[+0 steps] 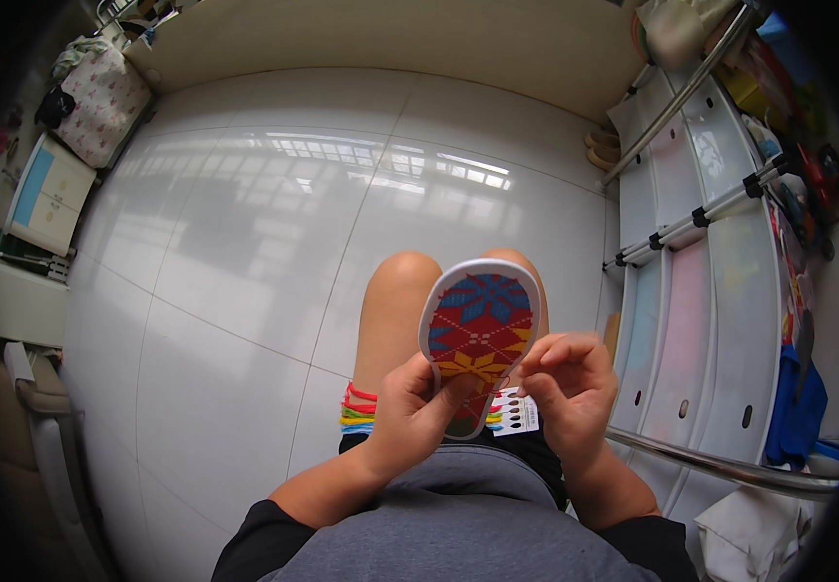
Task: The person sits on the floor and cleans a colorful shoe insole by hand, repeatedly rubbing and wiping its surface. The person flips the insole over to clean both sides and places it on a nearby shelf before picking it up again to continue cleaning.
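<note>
A shoe insole [479,338] with a white rim and a cross-stitch pattern in red, blue and yellow is held up over my lap. My left hand [419,407] grips its narrower part, thumb on the patterned face and the other fingers mostly hidden behind. At the insole's right edge, the thumb and fingertips of my right hand [568,389] pinch a fine red thread [504,381]; whether a needle is there is too small to tell. Across my thighs lie bundled coloured threads [358,415], partly covered by the left hand. A white card [518,413] with dark oval marks and writing holds thread ends.
Glossy white floor tiles [245,240] spread ahead. A metal-tube rack [681,94] with pale storage bins [736,327] stands close on my right. To the left are a small cabinet [52,196], a floral-covered box [103,102] and a brown padded chair [45,385].
</note>
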A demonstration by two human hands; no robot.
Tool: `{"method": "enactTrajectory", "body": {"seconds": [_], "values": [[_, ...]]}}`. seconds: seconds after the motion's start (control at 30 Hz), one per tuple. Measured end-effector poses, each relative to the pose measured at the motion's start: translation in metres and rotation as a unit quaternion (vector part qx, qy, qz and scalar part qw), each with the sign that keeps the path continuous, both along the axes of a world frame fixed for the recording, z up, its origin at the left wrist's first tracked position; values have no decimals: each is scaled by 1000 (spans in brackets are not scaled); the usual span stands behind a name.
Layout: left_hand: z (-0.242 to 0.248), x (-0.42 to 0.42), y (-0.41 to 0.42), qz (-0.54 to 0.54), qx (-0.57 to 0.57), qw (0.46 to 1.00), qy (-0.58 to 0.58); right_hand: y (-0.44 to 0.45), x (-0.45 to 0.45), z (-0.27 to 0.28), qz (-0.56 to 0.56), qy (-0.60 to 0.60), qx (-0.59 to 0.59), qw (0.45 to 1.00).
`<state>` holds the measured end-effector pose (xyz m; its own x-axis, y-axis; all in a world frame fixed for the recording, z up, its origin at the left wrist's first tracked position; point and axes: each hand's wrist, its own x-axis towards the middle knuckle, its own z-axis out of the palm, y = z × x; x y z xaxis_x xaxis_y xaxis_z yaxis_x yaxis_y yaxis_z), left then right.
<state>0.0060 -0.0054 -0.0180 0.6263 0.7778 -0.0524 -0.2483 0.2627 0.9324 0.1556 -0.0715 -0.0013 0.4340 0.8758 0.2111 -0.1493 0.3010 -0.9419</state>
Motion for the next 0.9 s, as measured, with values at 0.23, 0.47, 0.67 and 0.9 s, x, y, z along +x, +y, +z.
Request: {"method": "enactTrajectory", "body": {"seconds": [0.23,0.47,0.67,0.9], "values": [[-4,6,0,-27,-55,995,-76,-1,2,-17,178,346,-159,907],[-10,0,3,-74,-85,987,-113,4,-15,-5,114,474,-183,854],[-3,6,2,-23,-189,974,-120,5,-7,-6,136,537,-111,825],[-10,0,13,-187,-374,856,-305,-11,-23,2,77,42,51,995]]}}
